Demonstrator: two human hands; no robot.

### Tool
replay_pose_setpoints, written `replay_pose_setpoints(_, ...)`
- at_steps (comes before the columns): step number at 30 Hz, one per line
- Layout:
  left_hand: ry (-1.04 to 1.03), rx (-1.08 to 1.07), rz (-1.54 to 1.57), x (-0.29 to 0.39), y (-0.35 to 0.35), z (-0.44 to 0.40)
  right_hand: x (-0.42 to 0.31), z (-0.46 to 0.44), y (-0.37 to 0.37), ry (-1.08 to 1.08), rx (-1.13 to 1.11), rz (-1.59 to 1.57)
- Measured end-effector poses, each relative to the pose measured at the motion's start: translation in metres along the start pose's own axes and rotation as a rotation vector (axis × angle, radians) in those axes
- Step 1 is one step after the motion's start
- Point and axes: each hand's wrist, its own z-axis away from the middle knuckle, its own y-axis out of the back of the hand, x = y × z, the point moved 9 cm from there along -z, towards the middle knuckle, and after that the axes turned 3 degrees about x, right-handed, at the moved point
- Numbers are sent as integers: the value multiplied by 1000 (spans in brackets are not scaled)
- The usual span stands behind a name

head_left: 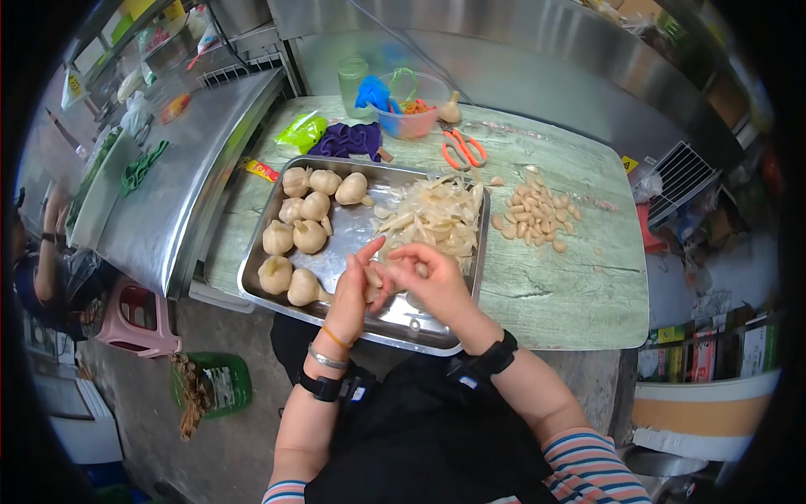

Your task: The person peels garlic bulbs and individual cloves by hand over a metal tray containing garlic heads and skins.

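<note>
Over the front part of a steel tray, my left hand is cupped around a piece of garlic, mostly hidden by the fingers. My right hand meets it from the right, fingertips bent and pressed at the left palm; what they pinch is hidden. Several whole garlic bulbs sit along the tray's left side. A heap of papery garlic skins fills the tray's back right. Peeled garlic cloves lie in a pile on the green table to the right of the tray.
Behind the tray are orange-handled pliers or cutters, a purple cloth, a bright green packet, a plastic tub and a glass jar. A steel counter adjoins at left. Another person's arm shows at far left.
</note>
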Motion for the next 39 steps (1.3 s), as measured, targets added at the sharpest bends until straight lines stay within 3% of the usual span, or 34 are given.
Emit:
replay_pose_setpoints(2,-58,-18,-83,11,-13,6,-26,19,-44,330,-163,607)
replay_pose_setpoints(3,-118,-35,-166,17,-18,9,-30,21,-46,329,-162,607)
replay_pose_setpoints(5,-93,-61,-166,12,-16,8,-13,16,-36,4,-130,516)
replay_pose_setpoints(6,-47,5,-117,15,-11,7,0,8,-28,35,-164,255)
replay_pose_setpoints(10,-33,116,-74,11,7,4,-2,-2,0,13,-3,208)
replay_pose_setpoints(18,-206,291,-327,19,13,14,-1,-8,7,146,5,367)
replay_pose_setpoints(20,-341,334,-519,33,7,20,0,-8,7,158,-8,427)
replay_pose_setpoints(26,-428,307,-723,46,-11,26,-1,-8,7,124,-5,546)
replay_pose_setpoints(32,-549,261,-799,49,-19,30,6,-9,12,100,6,435)
replay_pose_setpoints(34,-577,257,-815,54,-20,30,10,-7,6,-30,-54,327)
replay_pose_setpoints(39,-573,236,-788,45,-10,25,11,-2,-2,-105,-88,231)
